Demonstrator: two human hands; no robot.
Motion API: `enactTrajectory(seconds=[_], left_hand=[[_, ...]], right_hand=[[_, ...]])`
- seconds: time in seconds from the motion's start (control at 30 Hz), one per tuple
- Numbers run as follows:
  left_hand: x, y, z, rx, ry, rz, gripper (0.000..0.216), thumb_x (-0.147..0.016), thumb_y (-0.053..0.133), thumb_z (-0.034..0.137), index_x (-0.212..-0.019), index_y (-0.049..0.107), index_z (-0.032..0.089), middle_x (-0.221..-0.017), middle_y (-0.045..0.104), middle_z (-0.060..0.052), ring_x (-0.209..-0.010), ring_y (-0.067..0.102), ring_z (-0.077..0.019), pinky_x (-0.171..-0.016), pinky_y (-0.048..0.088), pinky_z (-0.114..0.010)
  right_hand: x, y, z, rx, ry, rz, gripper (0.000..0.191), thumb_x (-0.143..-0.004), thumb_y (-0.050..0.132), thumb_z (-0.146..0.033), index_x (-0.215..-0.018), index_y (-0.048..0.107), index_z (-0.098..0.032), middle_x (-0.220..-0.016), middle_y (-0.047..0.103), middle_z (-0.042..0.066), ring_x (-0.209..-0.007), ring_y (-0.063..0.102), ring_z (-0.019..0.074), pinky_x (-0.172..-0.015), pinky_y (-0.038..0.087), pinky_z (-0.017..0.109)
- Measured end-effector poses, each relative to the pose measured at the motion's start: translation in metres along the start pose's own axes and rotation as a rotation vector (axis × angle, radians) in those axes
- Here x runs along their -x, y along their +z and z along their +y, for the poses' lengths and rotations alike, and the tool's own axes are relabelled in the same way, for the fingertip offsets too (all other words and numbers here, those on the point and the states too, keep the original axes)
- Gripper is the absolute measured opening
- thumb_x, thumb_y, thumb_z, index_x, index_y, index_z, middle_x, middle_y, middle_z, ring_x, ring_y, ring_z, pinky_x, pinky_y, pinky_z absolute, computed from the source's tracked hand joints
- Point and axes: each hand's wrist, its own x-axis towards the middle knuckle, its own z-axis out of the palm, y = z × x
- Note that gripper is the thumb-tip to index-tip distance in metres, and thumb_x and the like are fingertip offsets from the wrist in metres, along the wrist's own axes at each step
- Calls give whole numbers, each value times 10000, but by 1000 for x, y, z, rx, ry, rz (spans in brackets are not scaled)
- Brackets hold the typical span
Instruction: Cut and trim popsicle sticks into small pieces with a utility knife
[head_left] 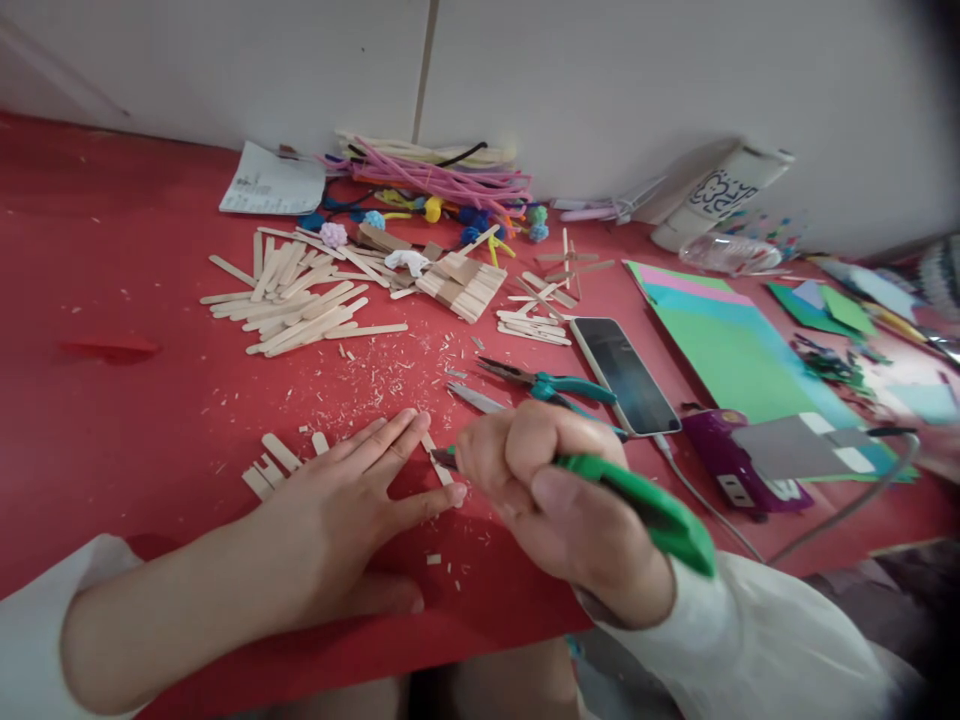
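My right hand is closed in a fist around a green utility knife. Its dark blade rests against a small wooden craft stick. My left hand lies flat on the table with fingers spread, its fingertips beside and touching that stick. Cut pieces of craft stick lie just left of this hand, some partly hidden beneath it. Pliers with teal handles and scissors lie beyond my right fist, the scissors partly covered by it.
Beyond my hands lie a craft stick pile, pink pipe cleaners and wood shavings on the red table. To the right are a phone with a cable, coloured paper and a purple device. A wall borders the back.
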Motion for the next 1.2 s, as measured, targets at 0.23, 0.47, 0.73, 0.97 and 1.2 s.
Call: enactTrajectory(seconds=[0.23, 0.47, 0.73, 0.97, 1.2], left_hand=[[4, 5, -4, -41, 35, 33, 748, -677, 710, 512, -1351, 444, 325, -1519, 227, -157, -1345, 224, -443, -974, 365, -595], [6, 18, -9, -105, 57, 107, 627, -774, 595, 544, -1319, 486, 254, -1549, 106, -149, -1388, 140, -375, -1055, 300, -517], [6, 5, -1, -96, 27, 58, 788, -657, 711, 569, -1359, 406, 380, -1532, 190, -146, -1348, 248, -419, -944, 402, -568], [5, 2, -6, -357, 28, 317, 591, -842, 514, 548, -1311, 494, 189, -1270, 529, -197, -1154, 491, -380, -832, 479, -520], [-7, -10, -19, -302, -25, 361, 208, -891, 459, 216, -804, 635, 145, -780, 587, -67, -742, 544, -228, -631, 467, -355]], right_hand=[[-1, -2, -7, 203, -74, -197, 220, -794, 408, -239, -595, 316, -227, -513, 309, -51, -451, 326, 98, -459, 310, 261], [9, 1, 4, 376, -234, -671, 299, -912, 309, -299, -617, 313, -251, -524, 392, -35, -461, 401, 109, -485, 400, 247], [-10, -16, -31, 222, -183, 174, 375, -780, 631, -314, -578, 334, -207, -533, 349, -50, -446, 360, 89, -468, 363, 271], [-18, -16, -26, 186, -235, 288, 302, -675, 719, -167, -671, 423, -228, -678, 409, -32, -595, 432, 109, -587, 408, 289], [-18, -20, -17, 241, -260, 261, 217, -694, 593, -78, -712, 441, -232, -664, 426, -40, -565, 447, 105, -531, 426, 292]])
